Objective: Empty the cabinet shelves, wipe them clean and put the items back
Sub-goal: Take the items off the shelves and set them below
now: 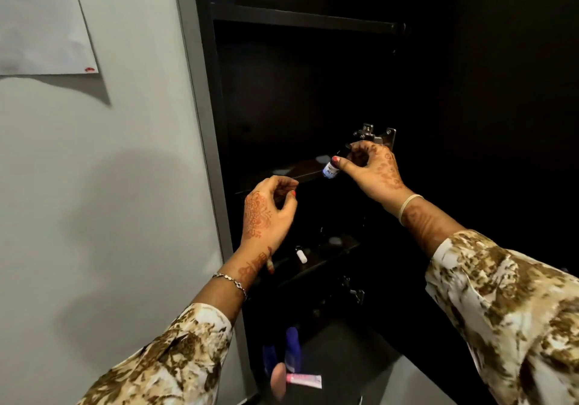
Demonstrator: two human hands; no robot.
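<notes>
Dark-glass small bottle (332, 166) pinched only at thumb and fingertips of right hand (372, 169), above the shelf (300, 169) edge. Left hand (266, 213) half-curled, holding nothing. Could slip, given so light a pinch, and drop onto items (300, 254) on the lower shelf.

- Cabinet (313, 91): dark, matt boards; shelf (300, 169) faintly glossy, catches light.
- Hinge (372, 133): bright metal, shiny.
- Small bottle (331, 168): glossy, white printed label.
- Wall (109, 154): smooth, matt, pale.
- Sheet (40, 19): white paper, slightly creased.
- Sleeves (501, 304): printed cloth, soft.
- Bracelet (232, 282): metal, glinting.
- Tube (305, 380): pink, glossy plastic.
</notes>
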